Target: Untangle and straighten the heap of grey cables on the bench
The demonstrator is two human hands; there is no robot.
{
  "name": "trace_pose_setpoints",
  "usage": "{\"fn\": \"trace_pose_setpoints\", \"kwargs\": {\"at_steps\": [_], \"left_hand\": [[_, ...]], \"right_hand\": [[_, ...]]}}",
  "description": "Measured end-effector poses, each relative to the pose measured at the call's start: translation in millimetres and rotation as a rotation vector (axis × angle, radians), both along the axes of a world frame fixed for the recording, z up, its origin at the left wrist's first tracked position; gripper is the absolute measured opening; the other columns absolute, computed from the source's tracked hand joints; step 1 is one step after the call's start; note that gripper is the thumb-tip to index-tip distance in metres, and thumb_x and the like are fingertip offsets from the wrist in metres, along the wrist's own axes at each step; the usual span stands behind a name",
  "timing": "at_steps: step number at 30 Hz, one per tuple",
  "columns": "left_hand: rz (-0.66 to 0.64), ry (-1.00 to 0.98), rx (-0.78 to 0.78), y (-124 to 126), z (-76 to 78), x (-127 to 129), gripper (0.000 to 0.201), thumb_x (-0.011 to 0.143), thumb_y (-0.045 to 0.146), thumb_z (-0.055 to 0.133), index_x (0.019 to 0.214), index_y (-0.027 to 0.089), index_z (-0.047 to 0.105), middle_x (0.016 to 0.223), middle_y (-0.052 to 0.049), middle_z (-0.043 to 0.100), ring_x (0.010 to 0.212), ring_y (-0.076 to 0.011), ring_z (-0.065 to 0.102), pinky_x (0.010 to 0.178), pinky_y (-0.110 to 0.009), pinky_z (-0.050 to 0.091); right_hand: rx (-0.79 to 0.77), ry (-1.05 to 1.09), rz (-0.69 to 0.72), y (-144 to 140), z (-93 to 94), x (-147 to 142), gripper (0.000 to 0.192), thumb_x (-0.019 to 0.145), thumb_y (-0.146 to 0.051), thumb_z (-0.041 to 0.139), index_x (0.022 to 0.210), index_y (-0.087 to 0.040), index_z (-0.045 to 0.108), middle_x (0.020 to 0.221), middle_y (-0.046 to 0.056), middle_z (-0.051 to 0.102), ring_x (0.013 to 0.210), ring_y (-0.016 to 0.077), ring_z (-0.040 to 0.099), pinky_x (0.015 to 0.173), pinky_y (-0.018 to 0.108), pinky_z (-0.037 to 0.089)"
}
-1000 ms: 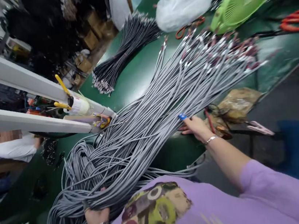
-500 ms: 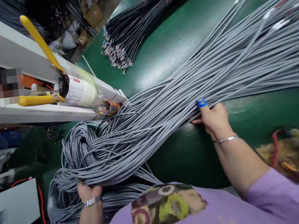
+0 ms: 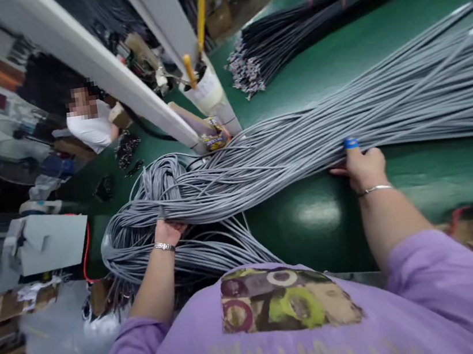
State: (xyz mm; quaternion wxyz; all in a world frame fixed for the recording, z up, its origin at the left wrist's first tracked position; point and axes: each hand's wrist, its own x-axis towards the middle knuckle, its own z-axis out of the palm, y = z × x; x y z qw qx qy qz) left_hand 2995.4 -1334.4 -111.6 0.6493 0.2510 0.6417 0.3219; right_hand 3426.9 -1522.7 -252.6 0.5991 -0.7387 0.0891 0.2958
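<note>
Grey cable bundle (image 3: 285, 153): a thick sheaf of long grey leads lying across the green surface (image 3: 320, 218), running from the coiled loops (image 3: 140, 242) below the left fingers out past the right fingers to the far right edge.
Left hand (image 3: 167, 229): fingers closed around the sheaf where it meets the coils, thumb side hidden under the strands.
Right hand (image 3: 363, 166): fingers curled onto the near edge of the sheaf; a blue-taped fingertip rests on top, though how much it actually clamps is probably only a few strands.
Change: both hands keep their hold from a second ago, but the sheaf now lies flatter and straighter between them, so the strands look more evenly drawn out.
Beyond the fingers: black cable bundle (image 3: 288, 36); yellow-handled tool (image 3: 199, 25) standing in a white cup (image 3: 208, 96).
</note>
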Motion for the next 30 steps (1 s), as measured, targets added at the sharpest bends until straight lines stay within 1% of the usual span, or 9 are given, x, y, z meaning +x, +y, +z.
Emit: {"fn": "trace_pose_setpoints", "kwargs": {"at_steps": [4, 8, 12, 15, 17, 21, 25, 28, 30], "left_hand": [[-0.172, -0.001, -0.010, -37.8, 12.5, -48.8, 0.036, 0.095, 0.040, 0.042, 0.092, 0.010, 0.062, 0.092, -0.016, 0.070, 0.084, -0.0231, 0.068, 0.075, -0.035, 0.053], [-0.065, 0.003, 0.100, -100.1, 4.8, -109.0, 0.027, 0.095, 0.030, 0.043, 0.086, 0.012, 0.061, 0.080, -0.010, 0.070, 0.067, -0.0154, 0.066, 0.063, -0.025, 0.049], [0.012, 0.028, -0.122, -164.5, -33.2, -152.3, 0.043, 0.092, 0.047, 0.047, 0.070, 0.011, 0.059, 0.046, -0.001, 0.053, 0.037, -0.0107, 0.047, 0.043, -0.021, 0.033], [0.000, -0.016, -0.318, -190.5, -68.8, -157.9, 0.050, 0.091, 0.053, 0.045, 0.075, 0.008, 0.060, 0.057, -0.009, 0.060, 0.046, -0.0157, 0.056, 0.047, -0.025, 0.039], [-0.014, -0.127, -0.364, -193.6, -91.2, -151.0, 0.049, 0.090, 0.054, 0.047, 0.085, 0.008, 0.061, 0.072, -0.013, 0.066, 0.061, -0.0196, 0.063, 0.059, -0.029, 0.046], [0.033, -0.381, -0.273, -184.6, -127.1, -134.8, 0.035, 0.088, 0.046, 0.051, 0.095, 0.013, 0.059, 0.080, -0.009, 0.066, 0.071, -0.0214, 0.063, 0.076, -0.036, 0.047], [0.116, -0.492, -0.246, -184.7, -143.6, -138.6, 0.025, 0.085, 0.037, 0.048, 0.083, 0.015, 0.059, 0.076, -0.008, 0.065, 0.070, -0.0199, 0.061, 0.080, -0.037, 0.045], [0.171, -0.566, -0.254, -191.7, -146.7, -147.0, 0.022, 0.084, 0.032, 0.045, 0.078, 0.015, 0.059, 0.080, -0.009, 0.065, 0.077, -0.0205, 0.063, 0.082, -0.035, 0.044], [0.212, -0.609, -0.247, -196.3, -147.7, -150.6, 0.021, 0.082, 0.029, 0.044, 0.078, 0.015, 0.059, 0.084, -0.010, 0.066, 0.082, -0.0212, 0.063, 0.084, -0.036, 0.044]], "right_hand": [[0.051, 0.030, 0.146, -14.4, 7.6, -35.5, 0.018, 0.080, -0.043, 0.048, 0.082, -0.027, 0.039, 0.122, 0.015, 0.058, 0.110, 0.0298, 0.061, 0.097, 0.046, 0.051], [-0.014, 0.117, 0.419, -32.6, 16.1, -116.2, 0.013, 0.082, -0.039, 0.040, 0.080, -0.026, 0.042, 0.129, 0.018, 0.055, 0.119, 0.0329, 0.055, 0.105, 0.052, 0.042], [-0.031, 0.210, 0.799, -47.8, 17.1, -205.6, 0.018, 0.079, -0.036, 0.049, 0.091, -0.023, 0.048, 0.109, 0.015, 0.065, 0.101, 0.0293, 0.064, 0.093, 0.049, 0.051], [-0.097, -0.054, 1.123, -50.4, 12.3, -244.1, 0.020, 0.080, -0.041, 0.045, 0.086, -0.023, 0.051, 0.104, 0.012, 0.066, 0.101, 0.0275, 0.062, 0.096, 0.042, 0.048], [-0.137, -0.226, 1.227, -49.1, 9.0, -253.8, 0.024, 0.080, -0.045, 0.044, 0.081, -0.023, 0.052, 0.100, 0.011, 0.067, 0.100, 0.0282, 0.061, 0.094, 0.040, 0.046], [-0.165, -0.271, 1.275, -46.6, 7.3, -257.7, 0.032, 0.082, -0.050, 0.042, 0.085, -0.020, 0.053, 0.088, 0.009, 0.067, 0.085, 0.0239, 0.061, 0.076, 0.033, 0.048], [-0.242, -0.178, 1.247, -45.1, 10.1, -265.5, 0.029, 0.085, -0.045, 0.042, 0.088, -0.018, 0.052, 0.074, 0.006, 0.062, 0.069, 0.0198, 0.059, 0.063, 0.029, 0.046], [-0.338, -0.243, 1.142, -48.5, 11.6, -273.8, 0.033, 0.083, -0.040, 0.046, 0.100, -0.014, 0.056, 0.084, 0.012, 0.065, 0.077, 0.0231, 0.062, 0.071, 0.034, 0.049], [-0.325, -0.564, 1.028, -53.6, 15.9, -281.8, 0.042, 0.081, -0.037, 0.049, 0.110, -0.009, 0.056, 0.102, 0.019, 0.064, 0.096, 0.0288, 0.061, 0.085, 0.041, 0.048]]}}
